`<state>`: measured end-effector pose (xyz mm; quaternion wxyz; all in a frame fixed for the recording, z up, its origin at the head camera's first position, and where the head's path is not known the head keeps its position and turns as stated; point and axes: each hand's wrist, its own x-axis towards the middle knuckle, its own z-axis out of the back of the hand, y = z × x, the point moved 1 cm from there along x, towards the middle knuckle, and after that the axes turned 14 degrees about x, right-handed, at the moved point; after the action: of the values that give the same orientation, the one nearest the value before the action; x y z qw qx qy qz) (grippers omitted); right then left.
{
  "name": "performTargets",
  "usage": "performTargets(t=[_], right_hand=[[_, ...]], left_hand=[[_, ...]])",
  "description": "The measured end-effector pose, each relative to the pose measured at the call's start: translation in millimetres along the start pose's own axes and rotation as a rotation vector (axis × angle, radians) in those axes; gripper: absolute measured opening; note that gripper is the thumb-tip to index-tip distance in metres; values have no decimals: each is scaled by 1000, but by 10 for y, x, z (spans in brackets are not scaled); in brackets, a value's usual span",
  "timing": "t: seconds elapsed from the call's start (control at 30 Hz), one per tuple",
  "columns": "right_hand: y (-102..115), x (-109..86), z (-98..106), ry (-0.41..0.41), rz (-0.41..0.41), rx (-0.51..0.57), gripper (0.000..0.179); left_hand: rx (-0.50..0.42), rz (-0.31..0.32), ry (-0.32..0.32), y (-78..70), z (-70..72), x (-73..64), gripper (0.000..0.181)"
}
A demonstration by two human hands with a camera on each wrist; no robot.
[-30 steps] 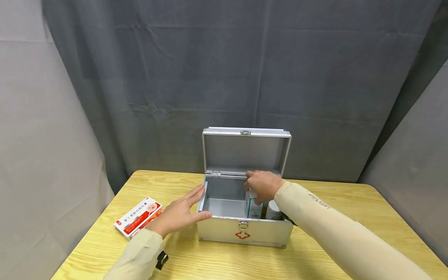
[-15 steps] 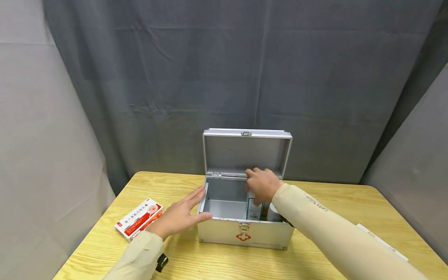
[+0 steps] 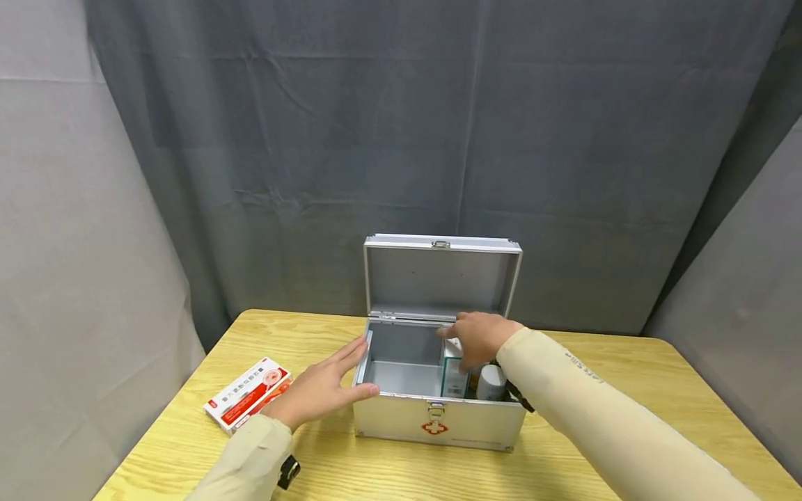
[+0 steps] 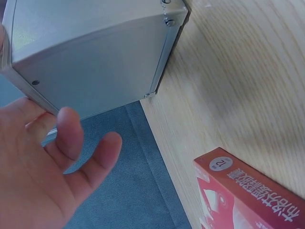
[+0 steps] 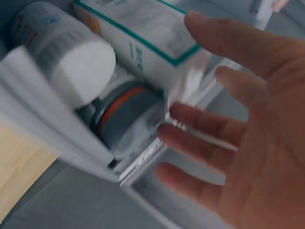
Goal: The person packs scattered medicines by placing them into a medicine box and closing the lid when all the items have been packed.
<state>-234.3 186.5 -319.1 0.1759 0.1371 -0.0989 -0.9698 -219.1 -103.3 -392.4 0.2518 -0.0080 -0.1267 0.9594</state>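
Note:
A silver first-aid case (image 3: 401,419) with a red cross stands with its lid up. My left hand (image 3: 318,387) rests its fingers on the case's left rim, thumb held apart. Above the case's right part is my right hand (image 3: 479,338); in the right wrist view its fingers are spread and loosely bent, gripping nothing. Below it stands a white and teal medicine box (image 3: 453,379). Beside that box sits a white-capped bottle (image 3: 491,383). A dark-lidded container (image 5: 131,117) with an orange ring shows in the right wrist view.
A red and white medicine box (image 3: 246,394) lies on the wooden table (image 3: 413,476) left of the case, near the left forearm. The open lid (image 3: 441,278) rises at the back of the case. A grey curtain (image 3: 351,153) hangs behind the table.
My right hand has shifted slightly right, uncovering more of the white and teal box's top and the white-capped bottle. My left hand has stayed on the case's rim.

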Motion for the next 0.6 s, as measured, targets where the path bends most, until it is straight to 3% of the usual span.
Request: performTargets(t=[0.33,0.6], right_hand=[[-244,-152,134,-22,53,171,67],[-640,-585,220,-183,132,363,62]], left_hand=[[11,20,-14,72,65,-40,84],[36,15,-15,77,77,-27,89]])
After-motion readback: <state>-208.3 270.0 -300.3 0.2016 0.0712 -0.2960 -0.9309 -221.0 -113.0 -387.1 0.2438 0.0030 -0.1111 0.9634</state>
